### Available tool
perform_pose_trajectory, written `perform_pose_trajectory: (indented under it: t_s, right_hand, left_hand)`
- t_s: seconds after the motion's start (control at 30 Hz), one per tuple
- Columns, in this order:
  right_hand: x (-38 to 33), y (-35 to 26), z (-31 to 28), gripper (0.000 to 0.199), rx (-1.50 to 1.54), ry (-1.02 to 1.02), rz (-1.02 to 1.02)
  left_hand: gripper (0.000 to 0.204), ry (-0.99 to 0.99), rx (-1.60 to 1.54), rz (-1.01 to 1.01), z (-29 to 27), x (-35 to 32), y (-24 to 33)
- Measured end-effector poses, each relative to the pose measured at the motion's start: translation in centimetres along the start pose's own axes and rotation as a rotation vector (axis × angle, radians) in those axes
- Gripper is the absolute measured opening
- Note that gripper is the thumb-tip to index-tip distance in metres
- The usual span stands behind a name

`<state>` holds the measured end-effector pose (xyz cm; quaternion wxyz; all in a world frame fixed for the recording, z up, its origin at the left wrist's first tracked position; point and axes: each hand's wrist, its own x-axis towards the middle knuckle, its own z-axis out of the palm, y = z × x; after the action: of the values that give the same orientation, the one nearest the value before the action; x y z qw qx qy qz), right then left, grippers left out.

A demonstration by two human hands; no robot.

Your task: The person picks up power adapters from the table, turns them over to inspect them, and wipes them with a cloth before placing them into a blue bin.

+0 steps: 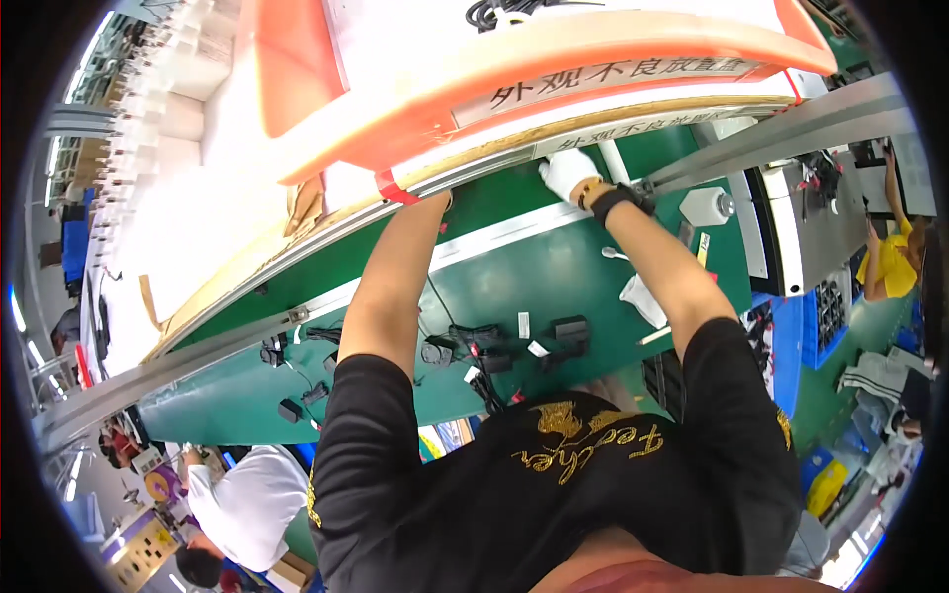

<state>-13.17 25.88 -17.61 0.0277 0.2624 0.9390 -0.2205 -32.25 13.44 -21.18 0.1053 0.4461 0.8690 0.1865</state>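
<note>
Both my arms reach forward over a green work table [633,296] to the space under a raised shelf. My left forearm [390,282] passes beneath the shelf edge, which hides the left hand. A thin dark cord [436,294] hangs down beside that forearm. My right hand [570,176], in a white glove, is just below the shelf edge, next to a white tube [615,161]. Its fingers look curled; what they hold, if anything, cannot be made out. Several black power adapters [570,329] with coiled cables lie on the near part of the table.
On the shelf stands an orange bin [583,61] with black cables [509,12]. A metal bar [781,133] slants at the right. A white bottle [706,206] and a white cloth [643,299] lie right of my arm. Other people work at both sides.
</note>
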Motion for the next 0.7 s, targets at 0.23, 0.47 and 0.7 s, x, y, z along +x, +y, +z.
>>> perform_pose_trajectory:
  t_s: [0.23, 0.47, 0.7]
  right_hand:
    - [-10.3, -2.1, 0.9, 0.018, 0.350, -0.014, -0.061]
    - [-16.0, -2.1, 1.4, 0.020, 0.419, -0.065, -0.085]
    - [-10.1, -2.4, -0.8, 0.052, 0.357, 0.218, -0.003]
  left_hand:
    - [0.050, -0.049, 0.024, -0.006, -3.8, -1.9, 3.3]
    - [0.035, 0.012, -0.578, -0.280, -6.8, -8.6, 1.3]
    - [0.018, 0.187, -1.688, -0.213, -12.6, -21.6, 5.8]
